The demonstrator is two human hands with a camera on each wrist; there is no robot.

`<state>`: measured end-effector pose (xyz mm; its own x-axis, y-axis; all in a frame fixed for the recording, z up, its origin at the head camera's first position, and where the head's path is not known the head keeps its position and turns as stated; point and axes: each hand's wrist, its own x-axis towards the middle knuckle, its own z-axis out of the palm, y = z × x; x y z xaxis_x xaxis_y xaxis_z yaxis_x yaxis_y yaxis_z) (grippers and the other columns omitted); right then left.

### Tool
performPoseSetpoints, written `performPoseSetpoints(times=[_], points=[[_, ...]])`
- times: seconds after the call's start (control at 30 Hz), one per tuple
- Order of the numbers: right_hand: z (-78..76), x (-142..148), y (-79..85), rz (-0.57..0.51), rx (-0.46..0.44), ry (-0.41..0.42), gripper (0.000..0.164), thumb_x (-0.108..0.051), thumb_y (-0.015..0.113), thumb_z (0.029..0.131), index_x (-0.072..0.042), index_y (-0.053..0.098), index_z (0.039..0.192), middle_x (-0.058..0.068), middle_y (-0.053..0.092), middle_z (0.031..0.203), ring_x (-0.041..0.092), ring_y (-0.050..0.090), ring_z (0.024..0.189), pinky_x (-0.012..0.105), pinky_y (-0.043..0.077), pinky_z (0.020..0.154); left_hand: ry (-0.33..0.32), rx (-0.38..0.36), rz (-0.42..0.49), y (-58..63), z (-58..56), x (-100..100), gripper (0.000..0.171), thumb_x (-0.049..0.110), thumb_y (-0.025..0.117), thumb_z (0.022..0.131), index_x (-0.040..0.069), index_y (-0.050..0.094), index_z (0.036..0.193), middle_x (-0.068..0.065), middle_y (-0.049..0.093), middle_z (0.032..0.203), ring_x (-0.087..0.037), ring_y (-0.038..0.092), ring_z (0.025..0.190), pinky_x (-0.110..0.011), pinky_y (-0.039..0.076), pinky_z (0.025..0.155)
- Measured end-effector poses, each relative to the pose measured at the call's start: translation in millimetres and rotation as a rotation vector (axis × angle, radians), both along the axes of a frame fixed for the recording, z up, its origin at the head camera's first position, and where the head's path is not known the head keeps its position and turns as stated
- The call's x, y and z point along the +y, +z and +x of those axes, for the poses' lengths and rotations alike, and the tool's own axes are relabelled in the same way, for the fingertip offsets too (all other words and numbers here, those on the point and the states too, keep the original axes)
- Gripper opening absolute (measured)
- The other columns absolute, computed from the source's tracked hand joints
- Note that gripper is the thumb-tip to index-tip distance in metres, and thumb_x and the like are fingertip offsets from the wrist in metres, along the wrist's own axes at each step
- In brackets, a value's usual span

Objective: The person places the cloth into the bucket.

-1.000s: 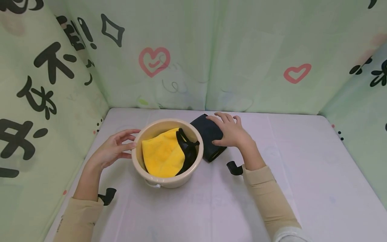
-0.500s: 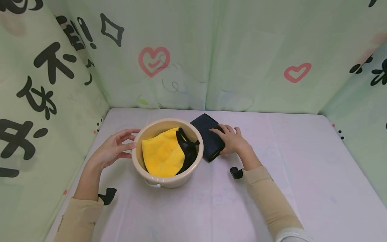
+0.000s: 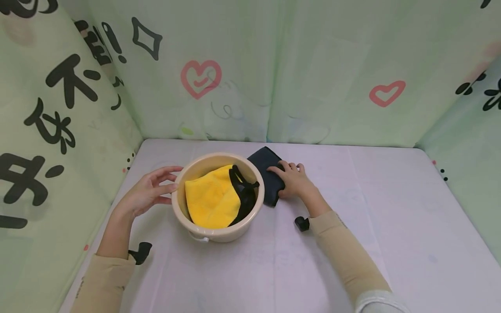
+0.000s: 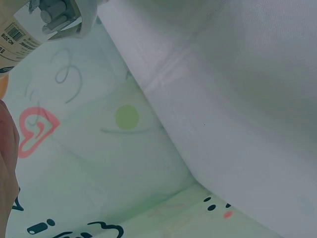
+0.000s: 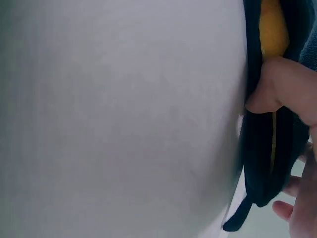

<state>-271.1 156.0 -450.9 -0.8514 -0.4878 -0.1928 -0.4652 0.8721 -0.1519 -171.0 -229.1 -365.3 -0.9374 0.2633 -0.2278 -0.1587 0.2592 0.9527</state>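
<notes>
My left hand [image 3: 146, 193] touches the left rim of a beige bucket [image 3: 227, 236] with its fingers spread and only slightly bent. Inside the bucket lies a yellow cloth item [image 3: 211, 200] with a black part [image 3: 247, 204] and a black strap. To the bucket's right, my right hand [image 3: 296, 184] grips the near right edge of a folded navy cloth item [image 3: 266, 171]. In the right wrist view the thumb [image 5: 282, 89] presses into this item's opening, where yellow lining [image 5: 273, 29] shows, with fingers on the far side. Only a strip of the left hand [image 4: 7, 168] appears in the left wrist view.
A white-covered table [image 3: 242, 278] carries everything. Pale green printed curtains [image 3: 325, 87] close off the back and both sides. Black wrist devices [image 3: 302, 223] stick out below both hands. A beige piece with a barcode label [image 4: 20, 37] fills the left wrist view's upper corner.
The right hand has come down and left onto the navy item and now grips its edge; the item's near end has shifted slightly. The left hand and bucket have stayed put.
</notes>
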Motion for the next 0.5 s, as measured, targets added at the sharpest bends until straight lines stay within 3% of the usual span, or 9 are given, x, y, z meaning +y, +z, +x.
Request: performPoseSetpoints(times=[0.17,0.5], points=[[-2.0,-3.2,-3.7,-0.06,0.07,-0.005,0.064,-0.018,0.07,0.078,-0.024,0.041,0.135,0.019,0.033,0.135,0.041,0.035,0.116,0.057,0.022,0.095,0.002,-0.001,0.003,-0.6,-0.3,-0.2,0.058,0.018,0.062,0.088,0.006,0.035,0.138,-0.016,0.042,0.115,-0.016,0.061,0.082,-0.033,0.055,0.071],[-6.1,-8.8,-8.5,-0.011,0.11,-0.016,0.044,-0.01,0.058,0.089,-0.023,0.044,0.128,0.019,0.038,0.123,0.039,0.038,0.106,0.055,0.025,0.092,0.01,-0.006,-0.008,-2.4,-1.4,0.0,0.059,0.02,0.063,0.087,0.007,0.035,0.138,-0.014,0.043,0.115,-0.016,0.061,0.082,-0.034,0.055,0.071]])
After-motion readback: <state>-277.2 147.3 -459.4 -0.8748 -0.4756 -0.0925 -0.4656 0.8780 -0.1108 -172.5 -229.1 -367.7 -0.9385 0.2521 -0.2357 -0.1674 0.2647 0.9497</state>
